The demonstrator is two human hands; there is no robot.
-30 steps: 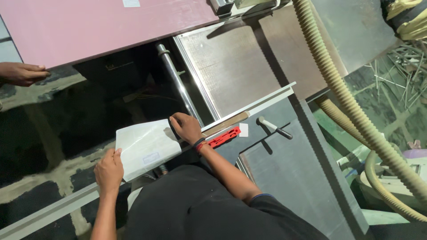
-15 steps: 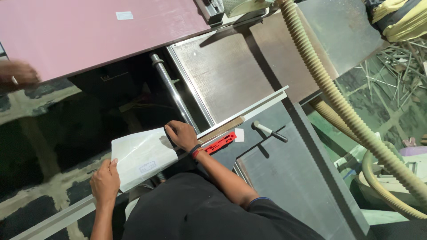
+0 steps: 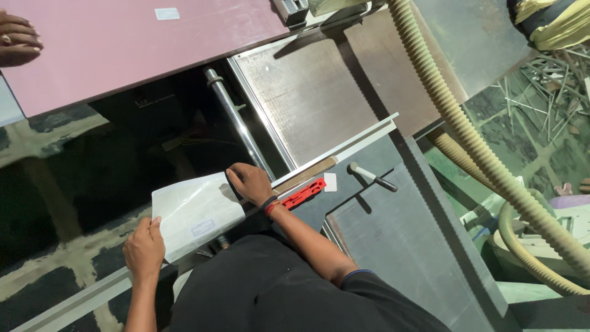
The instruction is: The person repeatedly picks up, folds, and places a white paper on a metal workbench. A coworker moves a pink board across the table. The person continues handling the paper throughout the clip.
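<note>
Fingers of our right hand [image 3: 249, 183] curl over the far right edge of the small white panel [image 3: 195, 212], pressing down on it, while the fingers of our left hand [image 3: 144, 248] close on its near left corner, thumb on top. We hold the white panel flat between the two hands, resting on the pale rail [image 3: 92, 295] that runs along the near edge of the machine's grey surface [image 3: 393, 246]. Just right of our right wrist lies a red clamp piece [image 3: 304, 192], and beyond it a black-tipped handle [image 3: 372, 176] stands out of the surface. A chrome bar [image 3: 236, 123] slants away from the right hand toward a large pink board [image 3: 141, 43]. On that board's far left edge rests another person's hand [image 3: 17, 40], well apart from ours. A ribbed beige hose [image 3: 467, 135] crosses the right side, above scattered offcuts on the floor.
</note>
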